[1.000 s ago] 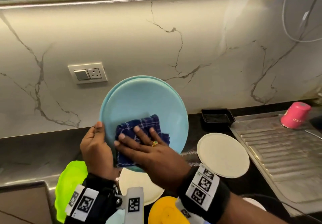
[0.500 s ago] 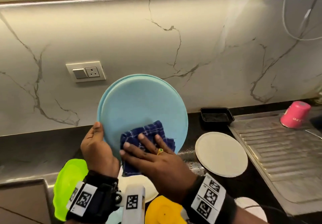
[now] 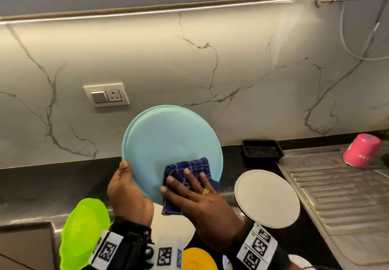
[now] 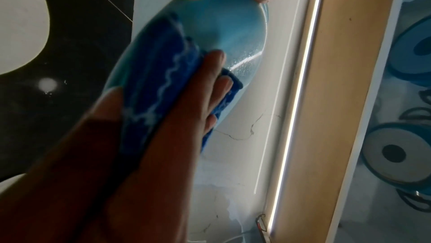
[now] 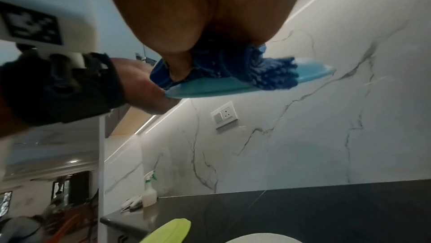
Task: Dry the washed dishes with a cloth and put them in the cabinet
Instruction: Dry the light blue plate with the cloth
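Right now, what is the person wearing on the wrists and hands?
Both hands are bare, without gloves. The right hand has a gold ring with a green stone on one finger. Each wrist carries a black strap with white blocks printed with square black-and-white marker codes. A white block with more codes stands out from the left wrist. No sleeves are visible.

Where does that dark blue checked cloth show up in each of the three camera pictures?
Head: blue cloth low centre, under the right hand.
Left wrist: centre-left, against the light blue plate.
Right wrist: upper centre, on the plate.
Shared landmark: that plate.
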A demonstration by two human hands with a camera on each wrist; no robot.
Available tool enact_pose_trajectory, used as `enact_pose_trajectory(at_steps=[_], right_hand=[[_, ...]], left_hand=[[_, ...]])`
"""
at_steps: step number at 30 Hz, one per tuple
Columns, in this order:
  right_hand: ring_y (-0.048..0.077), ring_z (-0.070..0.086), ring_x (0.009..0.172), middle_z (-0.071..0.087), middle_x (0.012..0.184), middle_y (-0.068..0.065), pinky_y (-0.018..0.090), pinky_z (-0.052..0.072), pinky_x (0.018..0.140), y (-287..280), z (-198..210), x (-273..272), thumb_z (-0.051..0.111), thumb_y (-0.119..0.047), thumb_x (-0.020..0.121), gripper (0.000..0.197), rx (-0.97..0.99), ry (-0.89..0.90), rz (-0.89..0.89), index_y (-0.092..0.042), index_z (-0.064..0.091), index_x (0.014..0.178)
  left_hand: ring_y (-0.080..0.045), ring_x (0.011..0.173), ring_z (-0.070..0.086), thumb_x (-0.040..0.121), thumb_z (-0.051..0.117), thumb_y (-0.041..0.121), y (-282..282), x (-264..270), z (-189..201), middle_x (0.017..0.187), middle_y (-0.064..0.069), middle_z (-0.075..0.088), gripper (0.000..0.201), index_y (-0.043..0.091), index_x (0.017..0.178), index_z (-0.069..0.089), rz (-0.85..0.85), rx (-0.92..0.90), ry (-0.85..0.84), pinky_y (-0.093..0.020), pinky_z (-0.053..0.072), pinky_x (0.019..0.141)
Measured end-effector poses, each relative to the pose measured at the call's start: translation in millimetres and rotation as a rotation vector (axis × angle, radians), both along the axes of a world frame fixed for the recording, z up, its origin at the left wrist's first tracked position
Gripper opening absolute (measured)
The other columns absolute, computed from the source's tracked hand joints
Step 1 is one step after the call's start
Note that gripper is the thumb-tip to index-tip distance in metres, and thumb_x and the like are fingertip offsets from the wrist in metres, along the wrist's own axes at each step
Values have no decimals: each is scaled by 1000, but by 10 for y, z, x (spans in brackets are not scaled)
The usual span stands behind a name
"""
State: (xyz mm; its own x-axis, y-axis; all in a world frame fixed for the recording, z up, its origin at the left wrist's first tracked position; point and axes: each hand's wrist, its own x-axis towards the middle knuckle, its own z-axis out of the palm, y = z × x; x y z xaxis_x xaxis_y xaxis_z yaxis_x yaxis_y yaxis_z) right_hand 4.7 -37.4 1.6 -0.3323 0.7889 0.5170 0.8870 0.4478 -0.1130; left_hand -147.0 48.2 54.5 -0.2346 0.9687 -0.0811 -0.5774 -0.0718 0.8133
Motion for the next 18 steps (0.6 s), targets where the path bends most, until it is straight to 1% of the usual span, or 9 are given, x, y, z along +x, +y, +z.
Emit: enact_pose_trajectory(at_steps=[1,3,5,7,8,10,13,16,18], right_hand=[[22,11,152,11,163,-20,52,8,119,-9,22,56,49,-24,98,74,3,-13,-12,-44,6,156],[13,5,153,8,161,-29,45,2,122,70,55,242,39,-26,97,69,-44,67,-45,-52,7,152],[3,-9,150,1,154,-42,38,-7,124,249,64,478,34,-24,98,66,-173,301,-59,-62,9,146],[5,-6,151,9,154,-38,42,-1,125,414,53,733,43,-9,99,69,-258,570,-131,-55,22,146],[7,5,152,19,156,-32,42,8,125,466,61,825,46,-4,99,69,-263,714,-176,-50,29,147],[9,33,145,43,152,-17,42,28,121,503,126,901,50,-5,101,57,-264,1096,-214,-39,45,146],[26,61,122,69,126,2,51,49,102,392,221,824,47,-12,104,33,-432,1693,-165,-25,63,131],[36,67,110,70,120,15,52,55,85,204,259,716,42,-30,106,33,-631,2002,-125,-16,61,128],[38,66,110,67,125,19,51,55,83,105,257,654,38,-52,102,53,-730,2159,-64,-13,61,131]], left_hand=[[-40,108,68,103,51,36,5,-14,-16,120,-20,72,34,10,108,71,-16,-11,-16,-62,51,97],[-39,111,68,105,48,34,20,-61,-57,123,-20,70,35,8,115,69,-49,-3,-2,-61,50,100],[-42,118,64,105,49,33,-3,-100,-72,125,-21,69,36,6,119,68,-70,27,56,-63,45,106],[-39,110,66,107,46,31,-64,-114,-60,121,-22,69,34,6,111,69,-78,77,137,-51,51,100],[-34,100,66,107,46,30,-108,-119,-44,116,-21,71,33,8,103,70,-64,120,197,-42,55,90],[-23,84,60,105,49,35,-222,-148,20,92,-6,72,32,13,91,69,-9,274,393,-28,52,71],[5,69,53,100,48,39,-307,-254,71,77,19,66,25,24,88,64,23,564,836,-13,42,60],[12,77,56,105,42,44,-343,-380,160,82,26,63,31,27,96,67,-55,904,1272,-12,45,69],[1,94,64,108,40,39,-317,-496,174,102,17,71,44,15,95,74,-133,1172,1400,-26,50,86]])
